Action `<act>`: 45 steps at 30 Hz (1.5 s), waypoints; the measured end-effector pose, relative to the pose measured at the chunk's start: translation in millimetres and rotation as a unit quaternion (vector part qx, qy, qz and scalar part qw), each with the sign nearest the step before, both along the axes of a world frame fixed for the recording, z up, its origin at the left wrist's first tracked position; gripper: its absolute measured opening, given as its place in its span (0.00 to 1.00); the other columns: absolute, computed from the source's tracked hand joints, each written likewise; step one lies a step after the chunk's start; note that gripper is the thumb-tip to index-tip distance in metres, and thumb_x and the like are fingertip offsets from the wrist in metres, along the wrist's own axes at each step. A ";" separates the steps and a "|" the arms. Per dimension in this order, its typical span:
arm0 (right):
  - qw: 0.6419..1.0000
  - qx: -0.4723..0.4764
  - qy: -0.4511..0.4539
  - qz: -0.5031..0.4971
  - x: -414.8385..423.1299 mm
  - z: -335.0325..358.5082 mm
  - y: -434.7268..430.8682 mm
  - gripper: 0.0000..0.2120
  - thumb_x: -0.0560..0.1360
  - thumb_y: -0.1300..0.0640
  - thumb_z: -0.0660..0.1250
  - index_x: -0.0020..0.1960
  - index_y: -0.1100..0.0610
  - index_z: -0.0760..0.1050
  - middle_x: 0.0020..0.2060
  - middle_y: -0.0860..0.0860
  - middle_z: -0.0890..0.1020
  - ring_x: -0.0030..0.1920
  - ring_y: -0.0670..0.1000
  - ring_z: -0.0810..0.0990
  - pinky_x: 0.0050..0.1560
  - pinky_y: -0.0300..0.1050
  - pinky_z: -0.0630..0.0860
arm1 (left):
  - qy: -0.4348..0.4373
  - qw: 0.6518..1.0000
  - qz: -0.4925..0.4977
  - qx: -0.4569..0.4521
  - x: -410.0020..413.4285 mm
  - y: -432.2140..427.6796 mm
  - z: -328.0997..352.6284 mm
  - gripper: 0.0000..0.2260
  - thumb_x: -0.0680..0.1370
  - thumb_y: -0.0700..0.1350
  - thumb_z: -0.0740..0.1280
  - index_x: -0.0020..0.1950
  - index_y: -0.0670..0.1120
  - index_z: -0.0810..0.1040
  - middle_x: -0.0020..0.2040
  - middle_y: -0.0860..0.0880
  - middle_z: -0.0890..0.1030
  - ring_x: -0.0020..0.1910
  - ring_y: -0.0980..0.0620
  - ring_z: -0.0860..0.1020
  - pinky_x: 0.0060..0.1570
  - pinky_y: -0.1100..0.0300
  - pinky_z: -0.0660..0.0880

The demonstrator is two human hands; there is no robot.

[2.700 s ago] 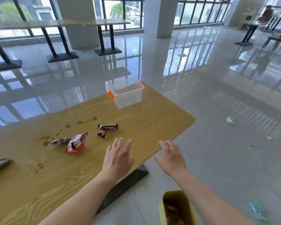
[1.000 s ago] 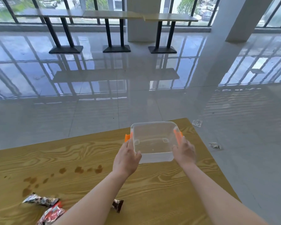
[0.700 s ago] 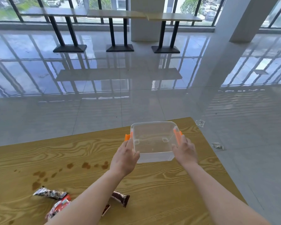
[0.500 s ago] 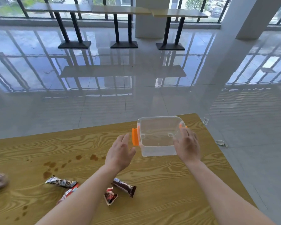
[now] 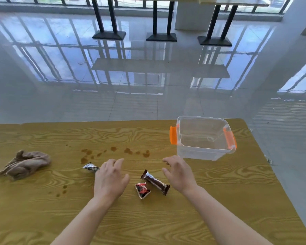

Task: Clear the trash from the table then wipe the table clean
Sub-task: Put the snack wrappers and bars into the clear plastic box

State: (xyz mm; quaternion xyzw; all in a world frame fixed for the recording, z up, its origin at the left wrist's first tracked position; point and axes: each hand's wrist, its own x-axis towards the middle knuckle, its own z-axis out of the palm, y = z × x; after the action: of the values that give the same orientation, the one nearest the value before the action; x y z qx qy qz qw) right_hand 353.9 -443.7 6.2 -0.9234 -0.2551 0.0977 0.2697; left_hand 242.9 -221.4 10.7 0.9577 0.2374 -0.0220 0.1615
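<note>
On the wooden table (image 5: pixel 219 200) lie a dark brown bar wrapper (image 5: pixel 155 182), a small red and white wrapper (image 5: pixel 142 190) beside it, and a silver wrapper (image 5: pixel 90 167) partly hidden by my left hand (image 5: pixel 109 180). Brown spill stains (image 5: pixel 113 152) dot the wood behind them. A clear plastic box (image 5: pixel 204 138) with orange clips stands at the far right of the table. A crumpled brown cloth (image 5: pixel 24 164) rests at the left. My right hand (image 5: pixel 179 173) hovers just right of the brown wrapper. Both hands are open and hold nothing.
The table's right edge (image 5: pixel 279 191) runs diagonally close to the box, with glossy tiled floor beyond. Black-legged tables (image 5: pixel 159 20) stand far back by the windows. A small scrap (image 5: pixel 269 159) lies on the floor off the right edge.
Both hands have let go of the clear box, which now stands on the table, and have drawn back to hover over the wrappers. The view has tilted down and left, bringing the cloth into sight.
</note>
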 end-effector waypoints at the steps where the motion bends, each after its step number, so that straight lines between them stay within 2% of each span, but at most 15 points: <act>1: 1.000 -0.020 0.019 0.011 -5.1 -7.6 2.7 0.18 0.77 0.54 0.68 0.66 0.56 0.75 0.58 0.52 0.80 0.60 0.51 0.76 0.60 0.44 0.73 | 0.008 1.000 0.019 -0.001 -9.2 3.0 -3.0 0.28 0.75 0.55 0.66 0.74 0.51 0.68 0.67 0.47 0.74 0.67 0.47 0.70 0.61 0.49 0.72; 5: 0.995 -0.082 0.046 0.031 -20.2 -26.7 11.0 0.19 0.78 0.51 0.66 0.67 0.54 0.74 0.59 0.51 0.78 0.60 0.52 0.73 0.59 0.44 0.72 | 0.042 0.992 0.113 -0.027 -34.9 8.1 -13.8 0.34 0.72 0.61 0.68 0.75 0.54 0.65 0.71 0.46 0.69 0.69 0.45 0.67 0.62 0.47 0.71; 8: 0.993 -0.102 0.045 0.041 -26.2 -33.4 16.9 0.20 0.78 0.50 0.66 0.68 0.53 0.72 0.59 0.51 0.77 0.60 0.52 0.72 0.60 0.45 0.71 | 0.051 0.986 0.143 -0.064 -43.9 10.0 -23.2 0.36 0.71 0.62 0.68 0.76 0.56 0.60 0.70 0.46 0.68 0.67 0.45 0.68 0.59 0.48 0.73; 13: 0.986 -0.146 0.050 0.058 -31.4 -39.2 26.9 0.17 0.78 0.49 0.66 0.65 0.53 0.73 0.58 0.51 0.76 0.59 0.52 0.71 0.61 0.46 0.71 | 0.049 0.984 0.149 -0.083 -52.3 13.6 -35.3 0.32 0.74 0.61 0.67 0.76 0.60 0.61 0.64 0.48 0.71 0.60 0.47 0.73 0.49 0.51 0.77; 15: 0.984 -0.159 0.052 0.061 -33.2 -41.3 29.7 0.16 0.78 0.50 0.66 0.64 0.53 0.72 0.57 0.50 0.76 0.58 0.52 0.71 0.61 0.47 0.71 | 0.048 0.985 0.146 -0.078 -55.7 13.3 -39.3 0.30 0.75 0.64 0.65 0.75 0.59 0.63 0.60 0.49 0.72 0.57 0.48 0.74 0.46 0.52 0.76; 18: 0.983 -0.168 0.051 0.061 -35.0 -44.1 32.4 0.14 0.78 0.54 0.66 0.63 0.53 0.72 0.56 0.50 0.75 0.58 0.53 0.72 0.60 0.48 0.72 | 0.035 0.987 0.137 -0.069 -60.7 12.2 -45.3 0.28 0.75 0.62 0.68 0.73 0.57 0.67 0.58 0.50 0.73 0.55 0.49 0.74 0.43 0.53 0.76; 22: 0.984 -0.163 0.052 0.048 -35.5 -44.4 34.3 0.08 0.77 0.60 0.63 0.55 0.54 0.74 0.51 0.49 0.76 0.53 0.52 0.72 0.55 0.47 0.73 | 0.025 0.989 0.131 -0.071 -64.3 9.6 -46.6 0.27 0.74 0.60 0.69 0.72 0.57 0.69 0.56 0.51 0.73 0.54 0.50 0.73 0.41 0.55 0.75; 28: 0.989 -0.139 0.039 0.029 -34.0 -37.7 33.3 0.08 0.75 0.62 0.61 0.51 0.54 0.75 0.45 0.48 0.75 0.47 0.51 0.72 0.49 0.45 0.73 | -0.012 0.990 0.106 -0.089 -57.0 2.9 -36.7 0.27 0.74 0.58 0.70 0.72 0.59 0.69 0.52 0.53 0.73 0.50 0.51 0.75 0.40 0.57 0.73; 38: 0.996 -0.084 -0.014 0.003 -18.2 -3.9 29.1 0.05 0.75 0.61 0.63 0.48 0.54 0.75 0.41 0.48 0.74 0.43 0.51 0.73 0.42 0.44 0.70 | -0.059 0.992 0.058 -0.094 -14.8 -6.5 -7.2 0.27 0.74 0.54 0.71 0.72 0.57 0.70 0.52 0.52 0.74 0.51 0.50 0.76 0.42 0.57 0.72; 41: 0.997 -0.070 -0.033 -0.006 -12.5 8.4 27.8 0.06 0.74 0.61 0.64 0.49 0.54 0.76 0.41 0.49 0.75 0.43 0.51 0.73 0.41 0.45 0.72 | -0.068 0.993 0.049 -0.087 -2.5 -8.9 3.7 0.27 0.74 0.54 0.71 0.72 0.56 0.70 0.54 0.51 0.75 0.52 0.49 0.76 0.42 0.56 0.73; 45: 0.997 -0.053 -0.060 -0.016 -6.0 24.7 25.8 0.06 0.75 0.60 0.65 0.51 0.54 0.77 0.41 0.49 0.75 0.41 0.51 0.73 0.39 0.43 0.69 | -0.094 0.993 0.026 -0.069 13.0 -11.7 20.3 0.26 0.74 0.54 0.71 0.71 0.55 0.71 0.53 0.50 0.75 0.50 0.48 0.76 0.41 0.57 0.69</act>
State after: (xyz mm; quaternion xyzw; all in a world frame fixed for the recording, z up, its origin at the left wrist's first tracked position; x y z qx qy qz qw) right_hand 347.9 -417.8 30.9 -0.9445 -0.2505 0.0506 0.2065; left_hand 255.9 -233.1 31.0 0.9353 0.2442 0.0563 0.2497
